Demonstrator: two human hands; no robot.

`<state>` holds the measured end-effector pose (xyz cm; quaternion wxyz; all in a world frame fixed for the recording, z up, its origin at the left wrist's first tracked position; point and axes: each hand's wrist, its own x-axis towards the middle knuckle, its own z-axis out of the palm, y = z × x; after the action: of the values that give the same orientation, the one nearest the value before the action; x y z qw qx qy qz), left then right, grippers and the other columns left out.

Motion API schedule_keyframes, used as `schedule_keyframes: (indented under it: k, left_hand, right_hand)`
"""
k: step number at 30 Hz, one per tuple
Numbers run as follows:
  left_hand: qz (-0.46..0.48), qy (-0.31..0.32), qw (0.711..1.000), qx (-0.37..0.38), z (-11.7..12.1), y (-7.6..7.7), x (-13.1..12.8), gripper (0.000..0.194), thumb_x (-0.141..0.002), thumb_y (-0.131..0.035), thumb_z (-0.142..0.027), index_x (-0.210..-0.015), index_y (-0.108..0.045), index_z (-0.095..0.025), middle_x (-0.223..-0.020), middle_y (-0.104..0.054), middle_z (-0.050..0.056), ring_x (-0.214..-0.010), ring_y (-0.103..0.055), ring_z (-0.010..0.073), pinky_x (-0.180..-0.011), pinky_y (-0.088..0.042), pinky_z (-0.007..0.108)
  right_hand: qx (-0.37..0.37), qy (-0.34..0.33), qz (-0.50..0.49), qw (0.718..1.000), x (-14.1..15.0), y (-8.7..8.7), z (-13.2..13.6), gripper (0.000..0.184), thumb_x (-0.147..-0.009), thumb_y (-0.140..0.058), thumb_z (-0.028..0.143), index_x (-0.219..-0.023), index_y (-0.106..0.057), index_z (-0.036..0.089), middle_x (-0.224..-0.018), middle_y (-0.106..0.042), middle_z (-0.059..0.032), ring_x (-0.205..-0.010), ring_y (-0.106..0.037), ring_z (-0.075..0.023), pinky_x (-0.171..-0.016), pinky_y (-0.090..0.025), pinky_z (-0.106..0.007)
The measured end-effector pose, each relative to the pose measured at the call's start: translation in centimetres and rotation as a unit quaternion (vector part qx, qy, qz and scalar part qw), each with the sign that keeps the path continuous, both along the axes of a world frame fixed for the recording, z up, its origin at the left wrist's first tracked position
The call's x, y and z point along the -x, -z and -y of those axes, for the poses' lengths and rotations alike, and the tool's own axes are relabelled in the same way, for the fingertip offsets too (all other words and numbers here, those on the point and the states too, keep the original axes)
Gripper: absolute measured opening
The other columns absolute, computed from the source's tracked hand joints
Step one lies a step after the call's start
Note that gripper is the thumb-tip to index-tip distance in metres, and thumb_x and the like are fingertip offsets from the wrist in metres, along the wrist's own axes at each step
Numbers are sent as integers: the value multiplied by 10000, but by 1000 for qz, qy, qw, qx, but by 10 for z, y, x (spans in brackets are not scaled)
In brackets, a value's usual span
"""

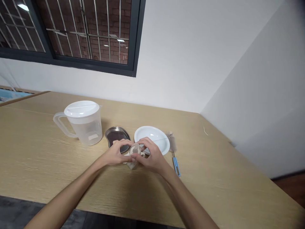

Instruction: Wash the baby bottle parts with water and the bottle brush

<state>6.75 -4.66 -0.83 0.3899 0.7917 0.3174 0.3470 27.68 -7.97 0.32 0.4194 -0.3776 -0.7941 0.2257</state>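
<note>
Head view: a pale wall and barred window are standing behind a wooden table point(219, 178). Left hand point(118, 153) and right hand point(151, 156) are pinching a small handled bottle point(135, 152) between curled fingers, near the kidney-shaped tray point(116, 131) and white dish point(158, 136). Its clear top is pointing up, long axis looking roughly upright; exact tilt unclear. Blue-handled brush point(175, 165) is lying right; lidded jug point(87, 127) is standing left.
</note>
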Motion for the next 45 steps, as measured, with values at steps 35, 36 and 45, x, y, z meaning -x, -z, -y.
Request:
schedule_keyframes:
  k: [35, 36, 45]
  left_hand:
    - [-78, -30, 996, -17, 10, -8, 0, 377, -716, -752, -355, -1061, -696, -212, -1072, -715, 60, -1004, -627, 261, -971, -426, 394]
    - [-91, -38, 995, -24, 10, -8, 1, 437, -697, -769, -361, -1103, -688, -222, -1102, -706, 64, -1021, -615, 268, -991, -410, 413]
    - [22, -52, 998, -9, -3, -10, 12, 472, -749, -750, -454, -1124, -660, -181, -1062, -690, 89, -969, -619, 233, -886, -470, 338]
  right_hand:
    - [-27, 26, -18, 999, 5, 7, 9, 250, -828, -665, 281, -1064, -621, 209, -993, -645, -62, -892, -592, -185, -781, -503, -307]
    - [-47, 31, -12, 998, 6, 8, 10, 251, -842, -648, 284, -1079, -620, 208, -1004, -646, -71, -913, -595, -194, -796, -505, -318]
    - [-160, 120, 6, 980, -20, 22, 1, 321, -974, -433, 335, -1233, -545, 181, -1142, -621, -132, -1053, -594, -253, -931, -474, -447]
